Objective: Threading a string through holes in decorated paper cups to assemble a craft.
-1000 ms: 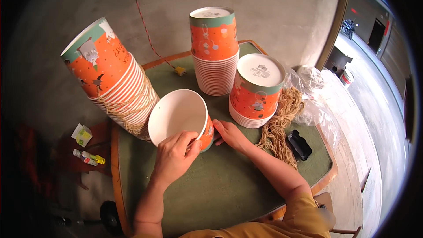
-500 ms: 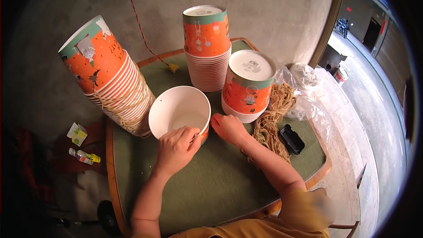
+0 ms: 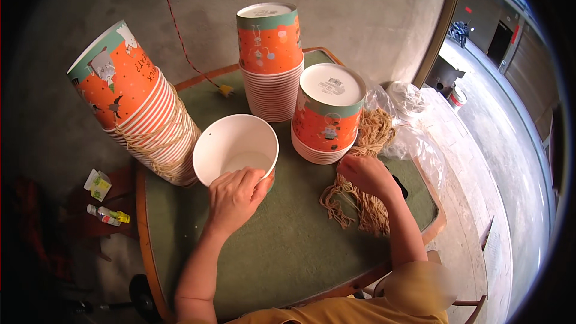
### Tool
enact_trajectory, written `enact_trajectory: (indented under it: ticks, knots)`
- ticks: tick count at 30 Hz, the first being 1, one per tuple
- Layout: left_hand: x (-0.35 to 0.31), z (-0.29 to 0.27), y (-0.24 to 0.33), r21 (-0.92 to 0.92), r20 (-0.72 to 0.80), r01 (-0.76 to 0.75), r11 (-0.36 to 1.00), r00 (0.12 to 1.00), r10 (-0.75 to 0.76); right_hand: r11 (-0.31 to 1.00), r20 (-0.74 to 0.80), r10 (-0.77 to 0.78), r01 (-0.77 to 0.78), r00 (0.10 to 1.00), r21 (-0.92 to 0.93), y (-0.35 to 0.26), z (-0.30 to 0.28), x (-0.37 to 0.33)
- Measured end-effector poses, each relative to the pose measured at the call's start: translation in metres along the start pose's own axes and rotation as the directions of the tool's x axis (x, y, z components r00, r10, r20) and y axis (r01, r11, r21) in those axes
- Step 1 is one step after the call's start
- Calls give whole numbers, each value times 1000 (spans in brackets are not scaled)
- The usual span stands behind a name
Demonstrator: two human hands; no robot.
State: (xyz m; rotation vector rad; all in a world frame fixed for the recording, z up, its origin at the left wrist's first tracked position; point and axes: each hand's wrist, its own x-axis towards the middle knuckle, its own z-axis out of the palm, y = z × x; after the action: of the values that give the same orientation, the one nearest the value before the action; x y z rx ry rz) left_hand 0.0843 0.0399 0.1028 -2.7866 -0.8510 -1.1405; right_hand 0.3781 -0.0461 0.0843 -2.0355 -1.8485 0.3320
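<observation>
A white-lined paper bucket (image 3: 225, 144) stands mouth up on the green table, tilted a little toward me. My left hand (image 3: 237, 195) grips its near rim, thumb on the outside and fingers over the edge. My right hand (image 3: 367, 174) is closed over a bundle of tan twine cords (image 3: 373, 211), and whatever its fingertips hold is hidden. Behind the hands, two upside-down bucket stacks with orange printed sides rise: a tall stack (image 3: 271, 54) and a shorter stack (image 3: 329, 120). On the left leans a third stack (image 3: 153, 120), wound round with twine.
The green table (image 3: 282, 252) has a wooden rim. A clear plastic bag (image 3: 414, 144) lies at the right edge, near a partly hidden black case (image 3: 401, 187). A yellow plug (image 3: 225, 90) on a cord rests at the back. A small bottle (image 3: 108, 215) lies at lower left.
My right hand has moved right, from beside the bucket to the twine bundle. My left hand stays on the bucket's rim. The whole view has shifted slightly.
</observation>
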Motion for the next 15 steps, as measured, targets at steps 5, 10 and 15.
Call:
enact_trajectory:
  ticks: [5,10,15]
  knots:
    - [-1,0,-1,9,1,3,1000,1000,-3,984,184,133,-107,974,-145,-5,-1,-22]
    - [0,0,1,22,-3,5,1000,1000,-5,985,9,-34,35,999,-171,10,33,-47]
    - [-1,1,1,-8,-11,-2,1000,1000,2,993,-176,-89,73,980,-96,5,58,-57]
